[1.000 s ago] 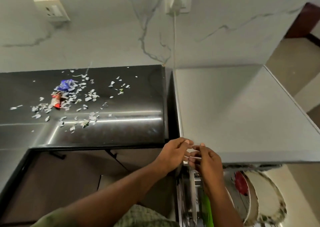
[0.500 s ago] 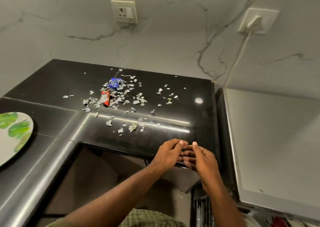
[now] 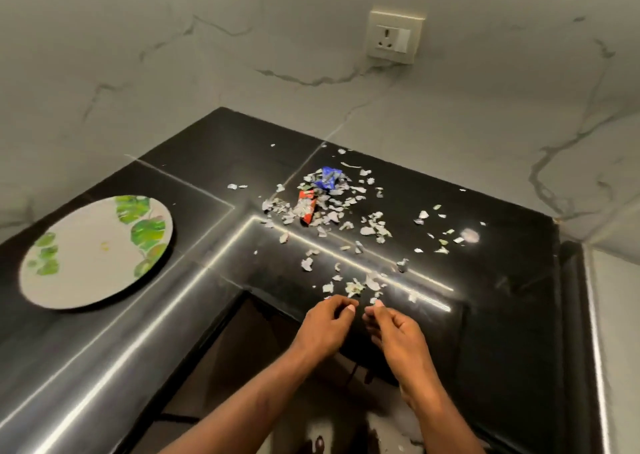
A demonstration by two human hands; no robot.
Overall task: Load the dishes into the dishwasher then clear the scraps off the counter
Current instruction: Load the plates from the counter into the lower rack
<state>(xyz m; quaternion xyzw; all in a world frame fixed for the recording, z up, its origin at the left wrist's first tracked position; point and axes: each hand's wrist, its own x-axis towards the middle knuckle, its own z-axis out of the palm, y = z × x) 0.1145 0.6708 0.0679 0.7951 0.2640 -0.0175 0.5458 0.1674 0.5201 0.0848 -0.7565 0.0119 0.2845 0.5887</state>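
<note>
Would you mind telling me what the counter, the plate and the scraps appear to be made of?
Counter: likely polished black stone, perhaps granite; glossy, mirroring light streaks, with visible slab seams.
Plate: smooth white with green leaf prints; ceramic or melamine, cannot tell which.
Scraps: mostly thin pale torn bits, paper-like; the blue wrapper and red wrapper look like crinkled printed foil or plastic.

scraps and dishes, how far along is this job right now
Done: nothing provable here; the dishwasher is out of view. In hand: the left hand and right hand hover, loosely curled and empty, at the counter edge beside the nearest scraps. Left: all scraps, the blue wrapper, the red wrapper, and the leaf-print plate.
</note>
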